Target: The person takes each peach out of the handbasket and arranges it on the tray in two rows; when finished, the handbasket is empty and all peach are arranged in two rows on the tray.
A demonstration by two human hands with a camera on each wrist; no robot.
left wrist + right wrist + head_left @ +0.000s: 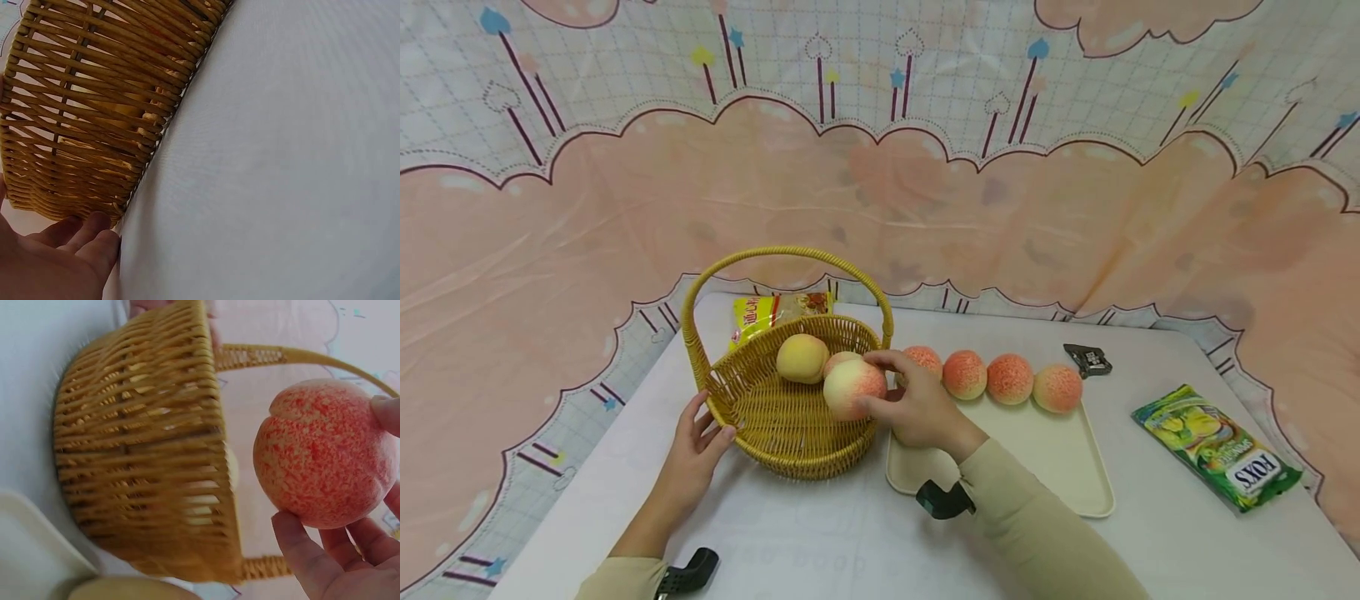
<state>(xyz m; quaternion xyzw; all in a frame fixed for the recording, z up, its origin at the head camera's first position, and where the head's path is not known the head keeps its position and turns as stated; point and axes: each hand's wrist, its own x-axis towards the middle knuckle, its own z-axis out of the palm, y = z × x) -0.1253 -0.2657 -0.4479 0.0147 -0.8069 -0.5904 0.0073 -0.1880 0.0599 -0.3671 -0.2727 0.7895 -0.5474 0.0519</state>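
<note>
My right hand (925, 404) pinches a pale peach with a red blush (853, 389) between thumb and fingers. In the head view it overlaps the right part of a yellow wicker basket (775, 417); in the right wrist view the peach (325, 453) is beyond the basket's rim. Inside the basket sit a yellow peach (802, 358) and another peach (841, 361), partly hidden behind the held one. At the basket's left side my left hand (688, 454) grips its rim with the thumb, the fingers (94, 244) against the woven wall low down.
Several red peaches (1010, 379) line the back of a cream tray (1037, 450) right of the basket. A yellow snack packet (756, 315) lies behind the basket. Farther right are a small black item (1087, 360) and a green FOX'S bag (1217, 446). The basket's tall handle (790, 251) arches overhead.
</note>
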